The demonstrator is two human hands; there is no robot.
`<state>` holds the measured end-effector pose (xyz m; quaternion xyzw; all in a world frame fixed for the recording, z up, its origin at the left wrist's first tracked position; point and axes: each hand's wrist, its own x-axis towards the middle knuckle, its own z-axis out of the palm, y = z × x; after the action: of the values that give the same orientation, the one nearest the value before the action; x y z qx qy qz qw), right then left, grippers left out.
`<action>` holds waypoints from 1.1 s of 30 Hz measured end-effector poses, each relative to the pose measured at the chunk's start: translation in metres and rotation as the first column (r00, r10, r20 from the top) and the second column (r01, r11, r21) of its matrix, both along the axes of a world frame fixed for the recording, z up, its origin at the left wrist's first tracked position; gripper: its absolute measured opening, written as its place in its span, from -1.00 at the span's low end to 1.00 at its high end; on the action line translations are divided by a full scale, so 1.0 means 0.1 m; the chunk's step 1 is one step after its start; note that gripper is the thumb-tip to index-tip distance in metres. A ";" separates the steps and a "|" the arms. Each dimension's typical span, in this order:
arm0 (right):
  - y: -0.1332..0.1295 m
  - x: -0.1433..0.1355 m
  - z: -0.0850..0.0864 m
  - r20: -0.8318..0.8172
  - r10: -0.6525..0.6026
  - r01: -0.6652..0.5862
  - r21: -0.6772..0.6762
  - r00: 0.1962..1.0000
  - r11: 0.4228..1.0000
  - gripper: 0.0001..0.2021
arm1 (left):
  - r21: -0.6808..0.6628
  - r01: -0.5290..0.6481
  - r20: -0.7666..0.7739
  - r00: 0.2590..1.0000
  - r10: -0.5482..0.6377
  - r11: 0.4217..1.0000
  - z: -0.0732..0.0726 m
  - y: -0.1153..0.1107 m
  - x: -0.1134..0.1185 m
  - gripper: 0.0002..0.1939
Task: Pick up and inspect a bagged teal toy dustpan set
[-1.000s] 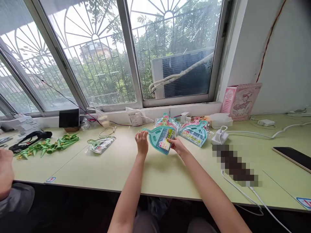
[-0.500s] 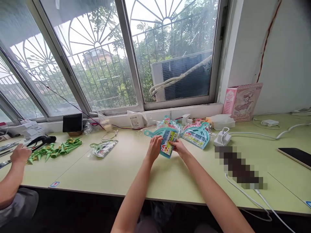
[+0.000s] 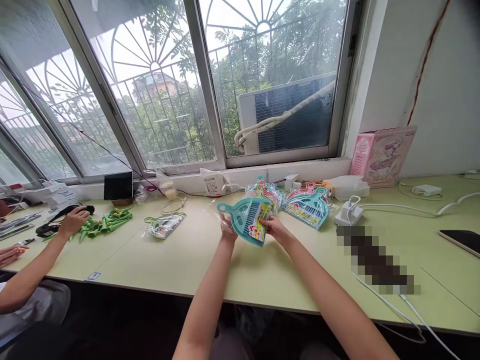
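A teal dustpan-and-brush set (image 3: 245,220) in clear wrap, with a yellow printed card, is raised over the pale green table. My right hand (image 3: 275,227) pinches its right edge, thumb over the card. Behind its left side is my left hand (image 3: 227,225), closed on the set with most fingers hidden. Just behind lie more wrapped sets, a pile with pink and green handles (image 3: 268,192) and a teal one (image 3: 309,209) to the right. Another wrapped set with a green handle (image 3: 165,225) lies to the left.
A co-worker's hand (image 3: 75,220) is at a black object on the left, beside green cone-shaped pieces (image 3: 107,222). A white power adapter (image 3: 348,214) with cables, a phone (image 3: 461,242) and a pink box (image 3: 382,157) are on the right. A black tablet (image 3: 118,187) stands near the window.
My left hand has moved from the front of the teal set to behind its left side. The set now faces me more fully. The co-worker's hand has moved right.
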<state>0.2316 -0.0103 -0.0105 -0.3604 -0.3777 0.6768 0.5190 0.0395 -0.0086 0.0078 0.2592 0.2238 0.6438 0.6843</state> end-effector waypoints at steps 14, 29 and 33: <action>-0.06 -0.08 0.09 -0.236 -0.339 0.337 -0.050 0.911 0.940 -0.73 | 0.206 0.301 -0.305 0.924 -0.231 0.931 0.05 -0.19 0.44 0.02; -0.10 -0.10 0.11 -0.212 -0.391 0.368 -0.141 0.896 0.919 -0.84 | 0.269 -0.097 -0.462 0.860 0.217 0.958 -0.14 -0.04 0.47 -0.20; -0.04 -0.04 0.15 -0.297 -0.479 0.447 -0.171 0.826 0.878 -0.95 | 0.279 -0.068 -0.485 0.851 0.202 0.958 -0.11 -0.04 0.49 -0.21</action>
<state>0.2279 -0.0145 0.0043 -0.3467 -0.1543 0.5983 0.7057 0.0886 -0.0130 -0.0037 0.4879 0.3306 0.6223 0.5152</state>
